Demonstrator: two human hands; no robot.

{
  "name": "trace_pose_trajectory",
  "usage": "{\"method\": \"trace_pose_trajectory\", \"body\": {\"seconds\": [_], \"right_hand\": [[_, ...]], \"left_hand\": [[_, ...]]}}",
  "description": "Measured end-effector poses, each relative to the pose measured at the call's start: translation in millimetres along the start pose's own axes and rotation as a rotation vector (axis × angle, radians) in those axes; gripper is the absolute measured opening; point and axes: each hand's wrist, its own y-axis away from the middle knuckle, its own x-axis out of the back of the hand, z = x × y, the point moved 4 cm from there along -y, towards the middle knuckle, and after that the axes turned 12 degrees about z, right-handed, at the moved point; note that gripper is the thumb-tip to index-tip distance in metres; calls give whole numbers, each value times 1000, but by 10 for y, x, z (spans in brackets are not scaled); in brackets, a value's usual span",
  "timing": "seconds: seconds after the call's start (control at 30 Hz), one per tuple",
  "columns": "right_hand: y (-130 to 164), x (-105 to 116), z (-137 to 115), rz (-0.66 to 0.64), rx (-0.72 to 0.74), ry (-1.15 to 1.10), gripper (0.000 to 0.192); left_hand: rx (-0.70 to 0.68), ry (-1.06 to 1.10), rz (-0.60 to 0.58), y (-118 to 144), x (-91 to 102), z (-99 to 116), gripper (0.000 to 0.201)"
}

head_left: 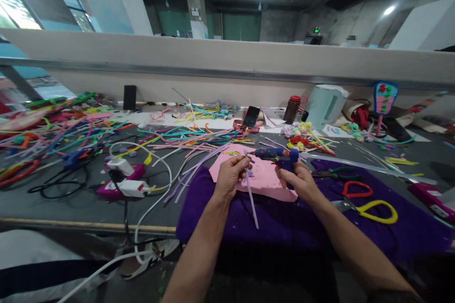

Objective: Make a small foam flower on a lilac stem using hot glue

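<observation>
A single camera is sitting on the person's head, looking forward and down over a cluttered worktable [88,199]. It is hanging close above the left hand [230,175] and right hand [298,181], with both forearms running in from the bottom edge. Farther off, it is taking in a long partition [227,64] and the ceiling.

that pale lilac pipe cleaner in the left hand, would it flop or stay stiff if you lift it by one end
Probably fairly stiff: the pipe cleaner juts straight from the left hand without drooping. Likely very light, being thin. It looks fuzzy, so it shouldn't slip.
</observation>
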Motion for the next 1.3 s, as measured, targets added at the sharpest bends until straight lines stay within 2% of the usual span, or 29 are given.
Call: {"method": "trace_pose_trajectory", "body": {"seconds": [0.43,0.7,0.8,0.87,1.0,1.07,1.13,1.23,1.3], "right_hand": [[-11,15,-68,34,25,17,21],[-8,17,-71,14,38,36,23],[-33,25,-58,-5,-23,-35,22],[-81,40,9,31,-102,-104,24],[-212,67,315,130,-321,-124,27],[-273,80,486,121,-385,-78,29],[-327,129,621,121,-385,18,31],[-377,258,680,145,-238,370,32],[-372,332,590,217,-92,654,32]], "left_hand": [[26,-33,-26,17,-14,5,36],[5,-8,19,15,3,41,31],[6,13,32,-3,17,37,30],[39,39,28,-15,23,22,29],[121,75,-29,-21,6,-3,28],[145,69,-51,-13,-10,-9,28],[160,58,-63,-3,-24,-13,29],[160,49,-75,14,-43,-14,30],[149,40,-86,26,-56,-15,31]]}}
